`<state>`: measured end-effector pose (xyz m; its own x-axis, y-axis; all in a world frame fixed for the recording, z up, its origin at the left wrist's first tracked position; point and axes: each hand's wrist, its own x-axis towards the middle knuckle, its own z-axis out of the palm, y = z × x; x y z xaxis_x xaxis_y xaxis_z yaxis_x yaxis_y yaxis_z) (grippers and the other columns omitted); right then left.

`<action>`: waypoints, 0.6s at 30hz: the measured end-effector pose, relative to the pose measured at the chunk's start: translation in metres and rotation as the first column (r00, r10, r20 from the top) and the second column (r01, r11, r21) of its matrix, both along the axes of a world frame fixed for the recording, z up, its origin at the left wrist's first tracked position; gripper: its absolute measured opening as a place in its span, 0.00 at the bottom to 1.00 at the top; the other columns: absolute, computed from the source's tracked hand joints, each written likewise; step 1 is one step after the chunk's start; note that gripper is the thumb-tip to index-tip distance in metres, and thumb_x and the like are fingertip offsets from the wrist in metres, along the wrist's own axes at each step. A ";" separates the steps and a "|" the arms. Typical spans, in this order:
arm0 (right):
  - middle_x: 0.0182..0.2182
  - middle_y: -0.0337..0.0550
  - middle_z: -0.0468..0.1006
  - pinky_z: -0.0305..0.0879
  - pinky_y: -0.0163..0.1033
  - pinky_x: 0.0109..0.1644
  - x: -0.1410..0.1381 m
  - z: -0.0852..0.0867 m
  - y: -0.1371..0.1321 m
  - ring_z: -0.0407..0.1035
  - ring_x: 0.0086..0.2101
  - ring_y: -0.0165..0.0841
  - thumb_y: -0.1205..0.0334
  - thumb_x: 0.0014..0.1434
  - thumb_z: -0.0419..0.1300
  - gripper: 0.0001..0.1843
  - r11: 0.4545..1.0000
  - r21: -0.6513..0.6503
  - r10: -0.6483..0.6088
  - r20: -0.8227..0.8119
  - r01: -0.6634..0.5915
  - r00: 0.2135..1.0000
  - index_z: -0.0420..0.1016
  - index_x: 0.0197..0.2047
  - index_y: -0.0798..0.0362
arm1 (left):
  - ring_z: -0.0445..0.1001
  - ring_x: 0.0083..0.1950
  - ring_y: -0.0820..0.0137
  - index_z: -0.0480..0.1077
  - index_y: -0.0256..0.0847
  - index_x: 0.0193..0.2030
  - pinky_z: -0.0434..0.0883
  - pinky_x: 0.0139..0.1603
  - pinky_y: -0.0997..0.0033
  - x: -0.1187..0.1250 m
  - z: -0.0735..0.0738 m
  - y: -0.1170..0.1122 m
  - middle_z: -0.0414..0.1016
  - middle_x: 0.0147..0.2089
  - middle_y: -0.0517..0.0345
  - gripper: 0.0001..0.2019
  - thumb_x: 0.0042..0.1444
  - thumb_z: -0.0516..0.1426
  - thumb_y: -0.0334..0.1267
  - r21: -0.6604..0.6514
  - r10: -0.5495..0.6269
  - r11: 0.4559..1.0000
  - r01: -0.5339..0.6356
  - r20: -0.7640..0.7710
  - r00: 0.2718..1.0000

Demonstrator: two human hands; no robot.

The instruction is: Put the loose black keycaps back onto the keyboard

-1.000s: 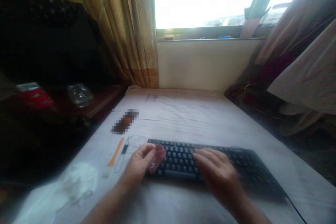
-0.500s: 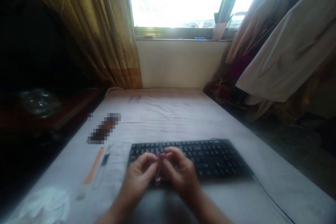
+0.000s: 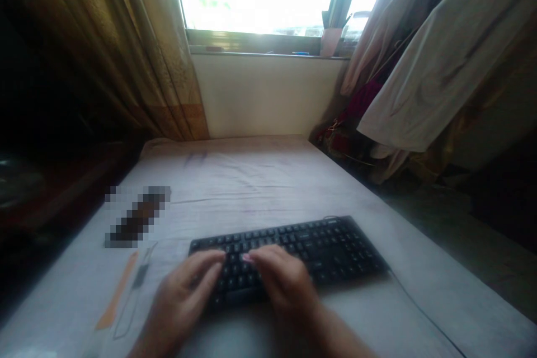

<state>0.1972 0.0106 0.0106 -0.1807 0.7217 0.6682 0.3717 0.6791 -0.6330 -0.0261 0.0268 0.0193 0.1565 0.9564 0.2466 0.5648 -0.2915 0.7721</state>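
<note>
A black keyboard (image 3: 331, 254) lies on the cloth-covered surface, partly under my hands. Over its left end is my left hand (image 3: 182, 293), fingers curved forward, with a gap between thumb and forefinger and nothing visible in it. My right hand (image 3: 287, 279) is closed over the middle-left keys. A small pink piece (image 3: 246, 258) pokes out at its fingertips; the rest is hidden, so its kind is unclear. Left of the hands lie a flat orange-handled brush (image 3: 118, 293) and a thin wire-looped tool with a dark middle (image 3: 140, 275).
A pixelated dark brown item (image 3: 140, 215) rests farther back on the white cloth (image 3: 251, 173). The keyboard's cable (image 3: 423, 310) runs off to the lower right. Yellow curtains (image 3: 155, 67) hang at left, clothes (image 3: 423, 72) at right. A pink pot (image 3: 330, 42) stands on the windowsill.
Both hands were together on a crumpled pinkish piece; now my left hand has let go and moved left, while the right keeps a pink bit. The view has shifted to the right.
</note>
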 end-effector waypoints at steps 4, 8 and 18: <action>0.39 0.44 0.82 0.71 0.36 0.45 0.046 0.010 0.017 0.76 0.40 0.33 0.69 0.66 0.52 0.12 0.975 -0.062 -0.200 0.188 0.214 0.962 0.76 0.45 0.50 | 0.70 0.60 0.51 0.71 0.42 0.56 0.65 0.62 0.47 -0.046 -0.031 0.019 0.75 0.58 0.48 0.29 0.57 0.52 0.61 0.252 0.205 0.959 -0.133 -0.283 0.937; 0.41 0.45 0.80 0.68 0.40 0.45 0.081 0.026 0.044 0.74 0.41 0.38 0.69 0.64 0.53 0.14 0.849 -0.201 -0.275 0.621 0.488 0.734 0.79 0.43 0.50 | 0.63 0.66 0.47 0.69 0.32 0.59 0.57 0.67 0.42 -0.071 -0.071 0.023 0.70 0.62 0.39 0.36 0.58 0.46 0.62 0.219 0.251 0.962 -0.161 -0.485 0.838; 0.38 0.45 0.80 0.62 0.37 0.40 0.050 0.031 0.068 0.72 0.40 0.36 0.70 0.62 0.53 0.14 0.794 -0.289 -0.090 0.815 0.535 0.573 0.81 0.39 0.49 | 0.55 0.71 0.51 0.71 0.41 0.59 0.48 0.71 0.43 -0.059 -0.079 0.017 0.67 0.66 0.49 0.34 0.56 0.48 0.64 -0.036 0.210 0.973 -0.227 -0.259 0.943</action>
